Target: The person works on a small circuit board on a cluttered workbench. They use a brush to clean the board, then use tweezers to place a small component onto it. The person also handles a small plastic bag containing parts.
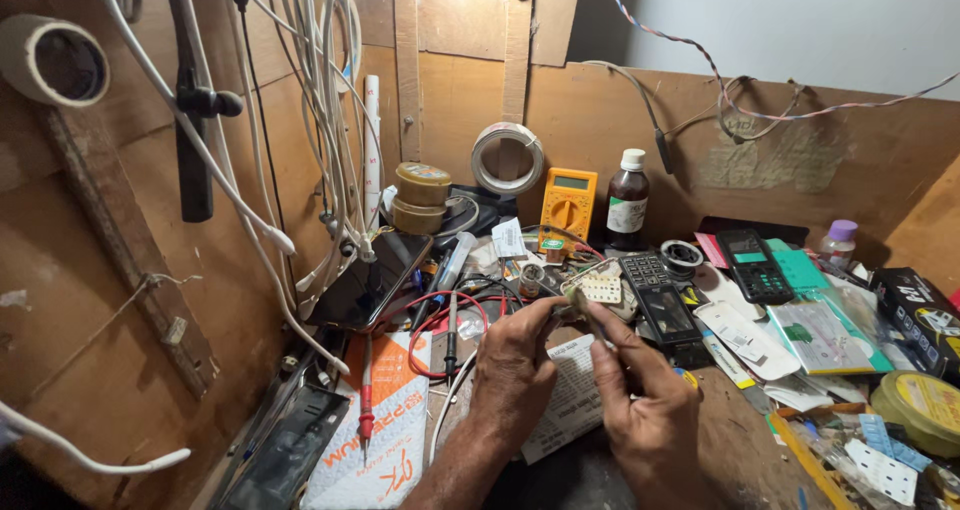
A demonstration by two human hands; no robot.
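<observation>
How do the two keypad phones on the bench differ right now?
The black phone lies nearer the left hand and right hand; the teal phone lies farther right. The black phone looks darker all over, while the teal phone shows a teal edge. The black phone sits beside a white perforated part; the teal phone rests among papers. Both lie face up.

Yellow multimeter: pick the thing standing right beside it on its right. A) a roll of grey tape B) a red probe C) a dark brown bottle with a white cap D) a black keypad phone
C: the dark brown bottle with a white cap stands upright just right of the yellow multimeter, against the wooden back wall.
</observation>
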